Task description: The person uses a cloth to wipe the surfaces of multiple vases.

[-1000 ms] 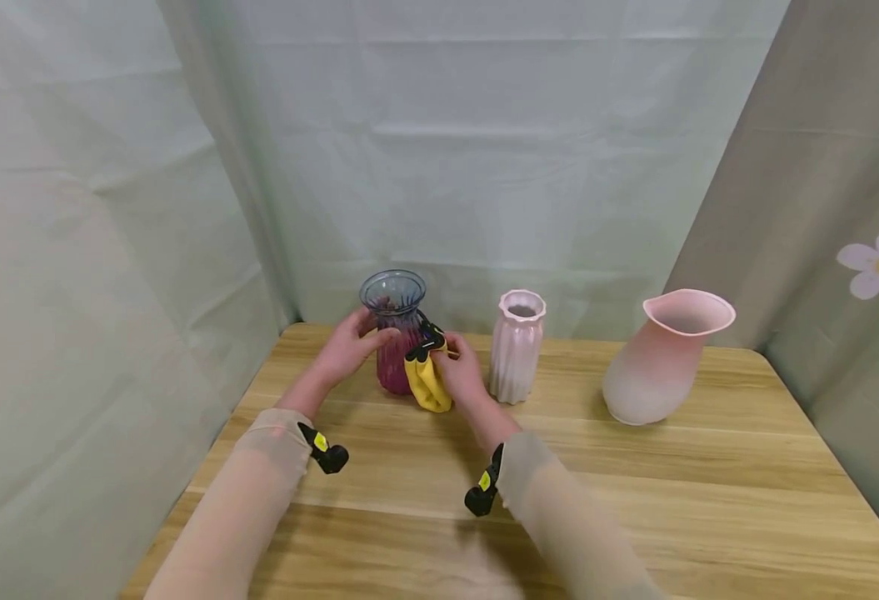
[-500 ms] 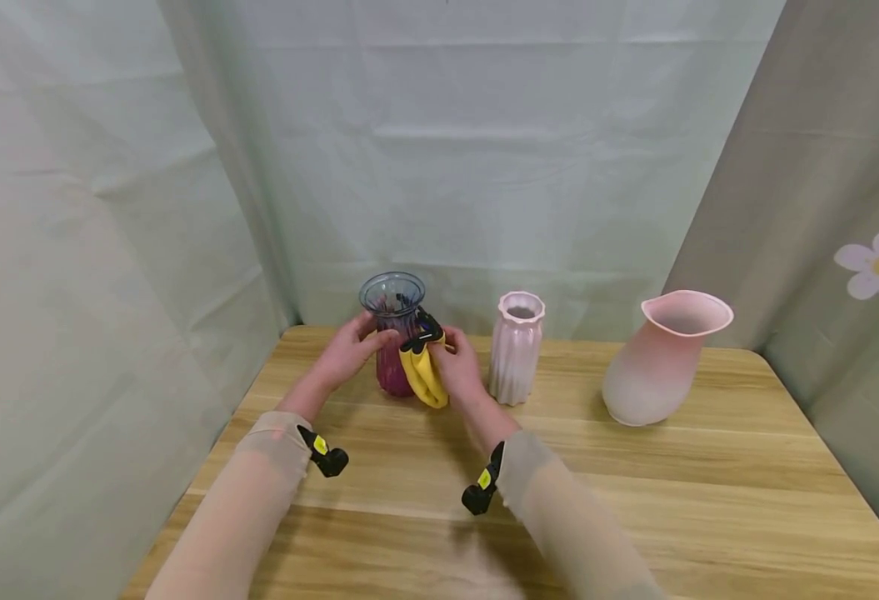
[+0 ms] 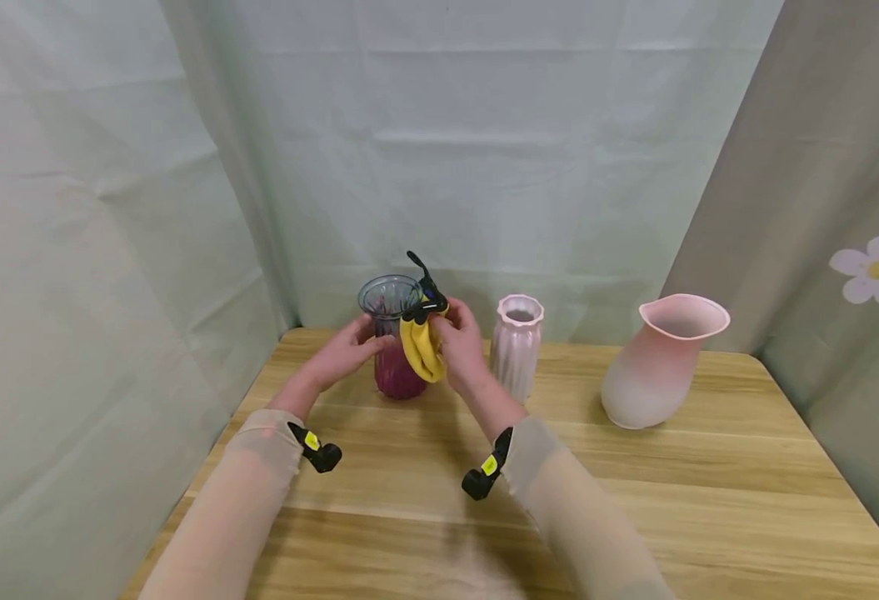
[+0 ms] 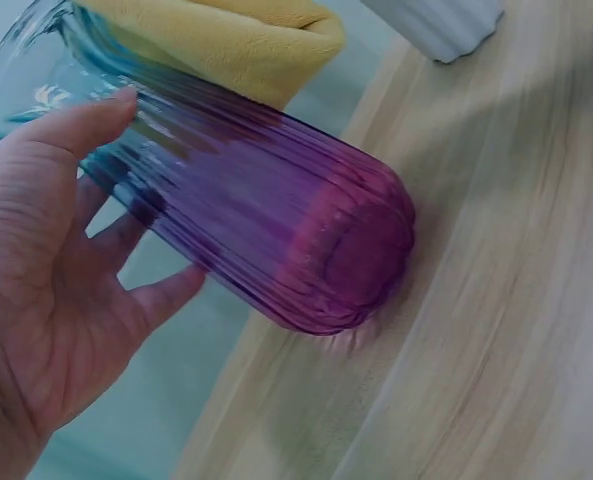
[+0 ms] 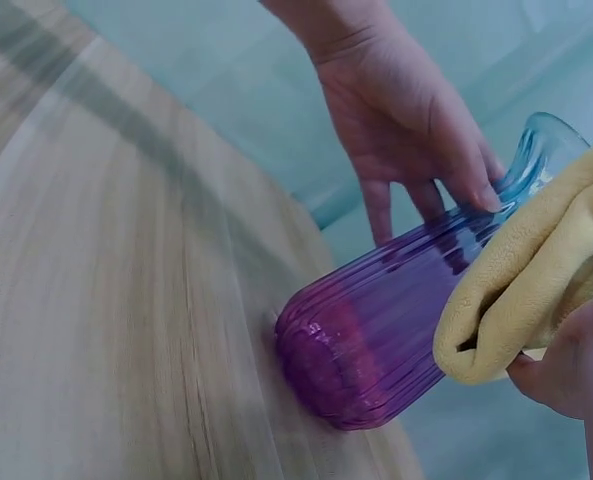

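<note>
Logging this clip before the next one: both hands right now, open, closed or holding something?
Left hand: holding the blue-and-purple glass vase between thumb and fingers.
Right hand: holding the yellow cloth.

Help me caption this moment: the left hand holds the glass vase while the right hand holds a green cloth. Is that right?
Not quite: the cloth is yellow, not green, as the left wrist view shows. The left hand does hold the glass vase, and the right hand holds the cloth.
</note>
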Available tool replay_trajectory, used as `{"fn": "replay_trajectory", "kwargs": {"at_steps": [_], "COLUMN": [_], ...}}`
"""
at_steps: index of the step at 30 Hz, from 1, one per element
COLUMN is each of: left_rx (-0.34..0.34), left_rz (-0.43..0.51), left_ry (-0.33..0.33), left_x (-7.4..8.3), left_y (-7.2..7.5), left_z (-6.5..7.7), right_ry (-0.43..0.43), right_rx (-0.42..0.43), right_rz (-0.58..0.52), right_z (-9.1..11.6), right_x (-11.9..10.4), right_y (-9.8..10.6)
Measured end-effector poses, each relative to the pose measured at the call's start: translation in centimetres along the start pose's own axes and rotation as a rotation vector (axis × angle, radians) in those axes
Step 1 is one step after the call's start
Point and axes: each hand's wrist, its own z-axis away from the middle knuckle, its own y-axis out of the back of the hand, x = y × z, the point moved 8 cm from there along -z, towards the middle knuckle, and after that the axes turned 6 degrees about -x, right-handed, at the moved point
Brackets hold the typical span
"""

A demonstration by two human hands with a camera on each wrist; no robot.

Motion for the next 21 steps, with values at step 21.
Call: {"fn": "replay_trajectory", "kwargs": {"at_steps": [21], "left_rx": [-0.118], "left_rz": [0.282], "left_ry": [-0.039], "left_x": [-0.3], "left_y": [-0.2], "left_z": [-0.6], "right_ry": [-0.062], "right_rx": [-0.053], "right_rz": [0.214], "right_z": [0.5], "right_x": [3.3], "right_y": [0.4]}}
